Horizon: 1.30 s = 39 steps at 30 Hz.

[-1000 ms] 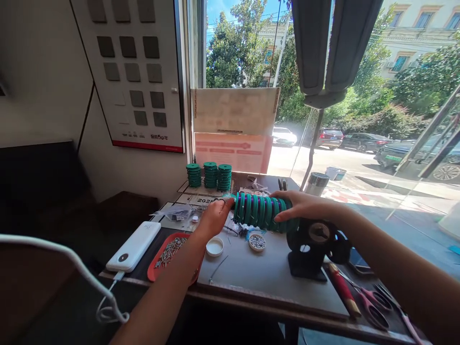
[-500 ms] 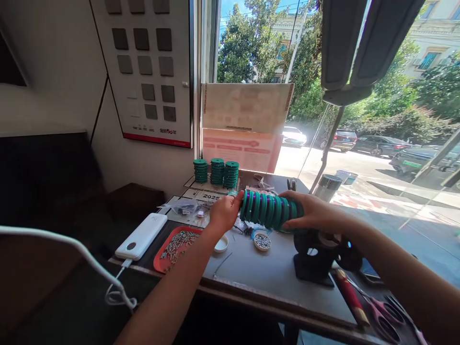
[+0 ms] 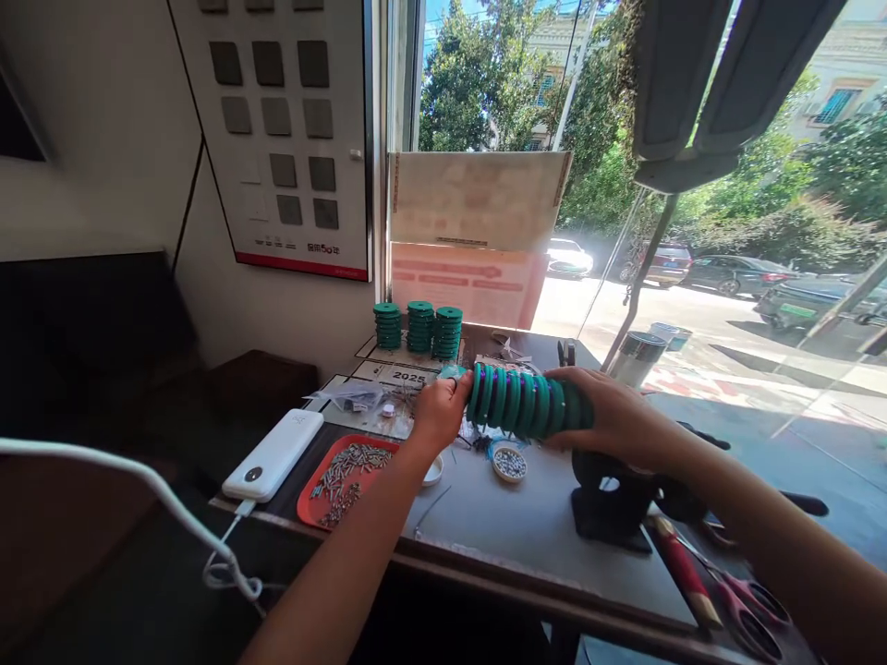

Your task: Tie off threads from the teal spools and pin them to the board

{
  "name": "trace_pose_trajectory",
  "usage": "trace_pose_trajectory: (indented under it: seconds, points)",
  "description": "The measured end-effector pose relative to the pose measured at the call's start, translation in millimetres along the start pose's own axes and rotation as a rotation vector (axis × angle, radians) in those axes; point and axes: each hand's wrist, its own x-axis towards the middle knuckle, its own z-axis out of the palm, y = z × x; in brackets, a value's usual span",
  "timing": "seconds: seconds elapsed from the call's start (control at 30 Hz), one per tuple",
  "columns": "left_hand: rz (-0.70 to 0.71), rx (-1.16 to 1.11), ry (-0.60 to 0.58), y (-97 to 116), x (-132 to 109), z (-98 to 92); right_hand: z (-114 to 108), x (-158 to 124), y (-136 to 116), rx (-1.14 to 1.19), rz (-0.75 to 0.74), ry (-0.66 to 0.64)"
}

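A row of green spools (image 3: 519, 401), stacked side by side with purple showing between some discs, is held level above the table. My left hand (image 3: 442, 412) grips its left end, the thumb against the end disc. Around the right end, my right hand (image 3: 602, 411) has its thumb and fingers closed; part of the grip is blurred. Below the row sits a round white dish (image 3: 509, 464) of small silvery beads. Under my right forearm stands a black stand-like device (image 3: 610, 508), partly hidden. Three stacks of green spools (image 3: 419, 330) stand at the back of the table.
An orange-red tray (image 3: 305, 503) of small metal parts lies left, near a white power bank (image 3: 273, 455) with a cable. At right are a red-handled tool (image 3: 683, 568) and pink-handled scissors (image 3: 752, 605). A window borders the table's far side.
The spool row has shifted slightly right, still between both hands. My right hand has moved a little right along with it. The camera view has also shifted slightly.
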Motion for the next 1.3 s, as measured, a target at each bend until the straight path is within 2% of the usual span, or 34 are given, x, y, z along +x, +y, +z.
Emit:
trace_pose_trajectory:
  seconds: [0.1, 0.17, 0.23, 0.37, 0.4, 0.43, 0.53, 0.57, 0.63, 0.7, 0.8, 0.83, 0.87, 0.9, 0.93, 1.07, 1.1, 1.13, 1.2, 1.23, 1.3]
  points:
    - [0.031, -0.039, 0.02, -1, 0, 3.0, -12, 18, 12, 0.232, 0.042, -0.315]
    - [0.039, -0.047, 0.03, -1, -1, 1.5, -18, 25, 17, 0.318, 0.075, -0.412]
    - [0.025, -0.043, 0.03, 0, -2, -0.9, -16, 22, 14, 0.301, 0.076, -0.369]
    - [-0.049, -0.036, 0.035, 3, -1, 0.3, -3, 1, 0, 0.057, 0.032, -0.048]
    - [-0.062, -0.046, 0.04, 3, 0, 2.3, -2, 0, 0, 0.038, 0.034, -0.019]
    - [-0.066, -0.061, 0.044, 3, 1, 4.5, -3, 2, 1, 0.072, 0.05, -0.051]
    - [-0.048, -0.114, 0.048, 0, 2, 9.8, -13, 21, 14, 0.326, 0.174, -0.322]
    - [-0.042, -0.127, 0.049, -1, 2, 10.2, -16, 27, 18, 0.388, 0.218, -0.377]
    - [-0.046, -0.136, 0.051, -2, 1, 8.5, -17, 31, 21, 0.407, 0.241, -0.384]
    - [-0.07, -0.131, 0.045, 0, -1, 5.0, -7, 22, 16, 0.277, 0.15, -0.251]
    - [-0.12, -0.132, 0.048, 3, -2, 2.6, 15, -5, 3, -0.059, -0.066, 0.159]
    - [-0.129, -0.143, 0.054, 3, -2, 3.6, 20, -11, 1, -0.14, -0.113, 0.274]
    - [-0.132, -0.159, 0.061, 3, -2, 5.5, 23, -14, 1, -0.175, -0.134, 0.331]
    - [-0.128, -0.178, 0.066, 2, -1, 8.0, 24, -13, 3, -0.156, -0.133, 0.312]
    - [-0.118, -0.2, 0.068, 1, 0, 10.8, 22, -7, 8, -0.088, -0.11, 0.222]
    - [-0.067, -0.264, 0.065, -6, 5, 17.5, -2, 36, 38, 0.418, 0.099, -0.435]
    - [-0.057, -0.27, 0.06, -7, 5, 16.8, -8, 45, 43, 0.507, 0.128, -0.539]
    - [-0.049, -0.272, 0.051, -7, 6, 15.1, -13, 50, 46, 0.547, 0.141, -0.587]
    - [-0.046, -0.264, 0.032, -4, 5, 9.6, -17, 49, 43, 0.48, 0.113, -0.554]
    - [-0.053, -0.254, 0.024, -2, 4, 6.4, -16, 42, 37, 0.38, 0.086, -0.479]
    - [-0.093, -0.228, 0.019, 3, 2, 1.3, -6, 20, 22, 0.097, 0.008, -0.225]
